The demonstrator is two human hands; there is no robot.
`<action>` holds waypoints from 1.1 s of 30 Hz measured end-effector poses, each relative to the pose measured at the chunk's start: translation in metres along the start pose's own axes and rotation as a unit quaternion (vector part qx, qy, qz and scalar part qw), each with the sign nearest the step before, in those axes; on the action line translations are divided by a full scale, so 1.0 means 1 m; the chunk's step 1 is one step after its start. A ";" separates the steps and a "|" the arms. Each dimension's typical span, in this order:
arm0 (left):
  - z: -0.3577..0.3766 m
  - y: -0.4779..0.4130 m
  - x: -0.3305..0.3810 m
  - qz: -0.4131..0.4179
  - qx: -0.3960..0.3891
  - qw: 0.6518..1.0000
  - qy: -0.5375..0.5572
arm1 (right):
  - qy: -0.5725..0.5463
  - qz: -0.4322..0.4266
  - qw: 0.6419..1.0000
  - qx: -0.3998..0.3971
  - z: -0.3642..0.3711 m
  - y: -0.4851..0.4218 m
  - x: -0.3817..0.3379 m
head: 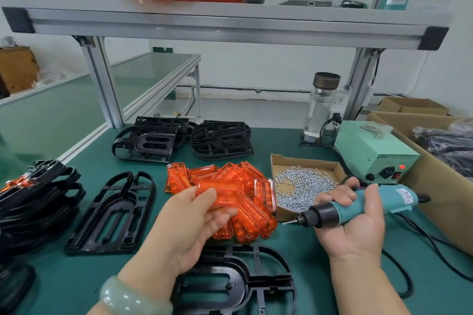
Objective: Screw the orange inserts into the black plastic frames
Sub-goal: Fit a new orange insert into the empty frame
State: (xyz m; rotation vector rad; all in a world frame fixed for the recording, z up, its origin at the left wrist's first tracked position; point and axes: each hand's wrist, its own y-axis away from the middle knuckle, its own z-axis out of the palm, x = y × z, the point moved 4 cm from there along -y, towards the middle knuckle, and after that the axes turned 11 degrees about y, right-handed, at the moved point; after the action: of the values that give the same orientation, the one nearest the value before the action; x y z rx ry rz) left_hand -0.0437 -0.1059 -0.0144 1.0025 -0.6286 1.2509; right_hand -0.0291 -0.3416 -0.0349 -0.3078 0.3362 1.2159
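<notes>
Left hand (194, 222) pinches one orange insert (217, 193) above the insert pile (245, 202). Right hand (353, 222) grips the teal electric screwdriver (358, 206), bit pointing left. Black frame (238, 281) lies below both hands, another frame (115, 215) to the left. Screw tray (302, 184) sits beside the pile.

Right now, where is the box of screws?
Head view, right of centre: the box of screws sits between the orange inserts and the green power unit.

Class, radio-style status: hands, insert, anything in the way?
Left hand pinches translucent orange plastic insert. Right hand grips teal electric screwdriver. Black plastic frame below, no insert seated. Nothing on it.
</notes>
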 end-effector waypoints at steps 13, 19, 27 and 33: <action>0.020 0.040 -0.007 -0.080 -0.175 0.971 0.142 | 0.015 0.016 0.999 0.046 -0.002 0.001 0.003; 0.018 0.048 -0.013 -0.087 -0.169 0.971 0.144 | 0.016 0.021 0.999 0.041 -0.003 0.001 0.004; 0.014 0.057 -0.024 -0.116 -0.147 0.969 0.159 | 0.019 0.020 0.999 0.041 -0.004 0.000 0.005; 0.010 0.059 -0.029 -0.095 -0.131 0.981 0.104 | 0.027 0.019 0.999 0.038 -0.003 0.000 0.006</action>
State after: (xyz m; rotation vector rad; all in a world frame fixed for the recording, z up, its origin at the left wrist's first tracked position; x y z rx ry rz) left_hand -0.1066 -0.1283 -0.0183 0.6848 -0.5061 1.0571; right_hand -0.0274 -0.3376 -0.0403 -0.2698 0.4364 1.2308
